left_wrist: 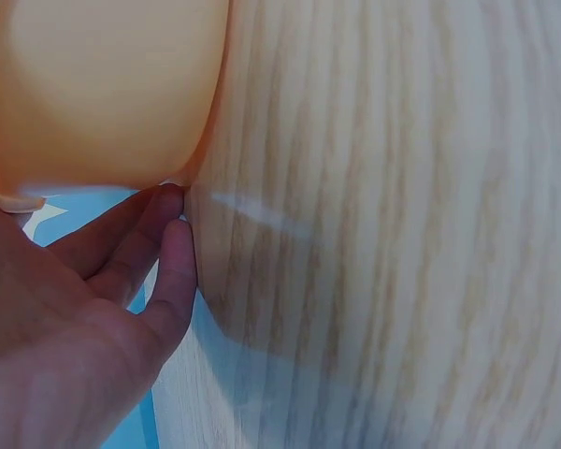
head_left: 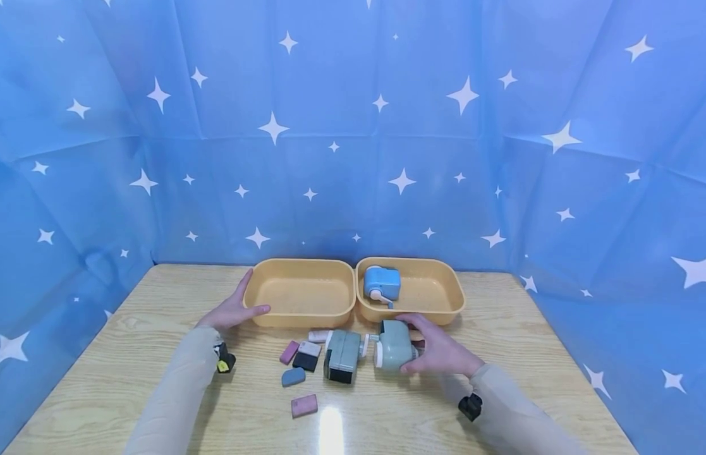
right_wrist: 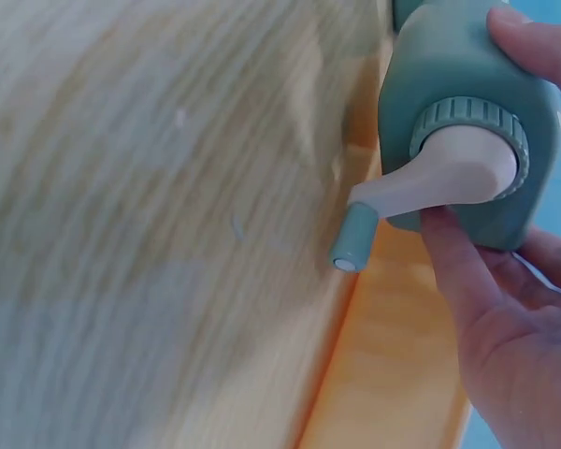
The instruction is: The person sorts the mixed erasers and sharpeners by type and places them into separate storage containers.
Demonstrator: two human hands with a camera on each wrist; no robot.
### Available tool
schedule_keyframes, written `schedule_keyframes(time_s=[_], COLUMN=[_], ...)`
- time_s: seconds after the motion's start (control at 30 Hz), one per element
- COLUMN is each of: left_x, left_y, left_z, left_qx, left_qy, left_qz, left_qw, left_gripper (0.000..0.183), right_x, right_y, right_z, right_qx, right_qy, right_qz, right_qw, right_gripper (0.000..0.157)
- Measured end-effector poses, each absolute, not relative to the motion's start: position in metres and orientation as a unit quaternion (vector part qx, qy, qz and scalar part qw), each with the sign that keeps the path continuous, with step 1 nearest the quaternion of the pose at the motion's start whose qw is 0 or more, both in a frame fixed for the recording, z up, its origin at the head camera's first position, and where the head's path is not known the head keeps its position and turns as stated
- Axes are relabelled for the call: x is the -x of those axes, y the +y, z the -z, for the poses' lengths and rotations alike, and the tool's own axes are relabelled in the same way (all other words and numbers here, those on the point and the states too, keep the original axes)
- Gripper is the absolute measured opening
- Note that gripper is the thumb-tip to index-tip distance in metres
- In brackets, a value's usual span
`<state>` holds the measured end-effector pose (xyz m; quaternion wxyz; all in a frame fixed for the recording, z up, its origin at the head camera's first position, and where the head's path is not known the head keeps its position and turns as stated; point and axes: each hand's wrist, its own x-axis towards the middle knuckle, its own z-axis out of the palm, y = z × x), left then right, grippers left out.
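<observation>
My right hand (head_left: 440,351) grips a grey-green hand-crank pencil sharpener (head_left: 394,346), just in front of the right tray. Its pale crank with a green knob (right_wrist: 355,236) shows in the right wrist view, where fingers and thumb hold the body from opposite sides. Beside it on the table is a second grey-green crank sharpener (head_left: 342,354) with a dark front opening. At the left end of the left tan tray (head_left: 304,320), my left hand (head_left: 230,311) holds the corner, thumb along the front rim. In the left wrist view its curled fingertips (left_wrist: 176,245) are low at the tray's corner.
A blue crank sharpener (head_left: 382,282) lies in the right tan tray (head_left: 432,289), which stands against the left one. Several small eraser-like blocks, among them a pink block (head_left: 304,406), a blue block (head_left: 293,377) and a black block (head_left: 304,361), lie on the wooden table (head_left: 244,411).
</observation>
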<state>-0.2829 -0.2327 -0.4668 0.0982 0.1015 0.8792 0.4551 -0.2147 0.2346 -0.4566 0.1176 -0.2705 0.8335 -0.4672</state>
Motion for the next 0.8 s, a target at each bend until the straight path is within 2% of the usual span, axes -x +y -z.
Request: schedule_keyframes(time_s=[0.8], left_x=[0.283], left_y=[-0.233], left_z=[0.466], left_qx=[-0.104], left_qy=[0.877], left_qz=[-0.458], left_qw=[0.103], left_gripper=[0.114], right_x=[0.224], right_y=[0.254], right_z=[0.422], right_qx=[0.277], right_qy=[0.853], right_qz=[0.433], right_qw=[0.094], right_gripper=[0.093])
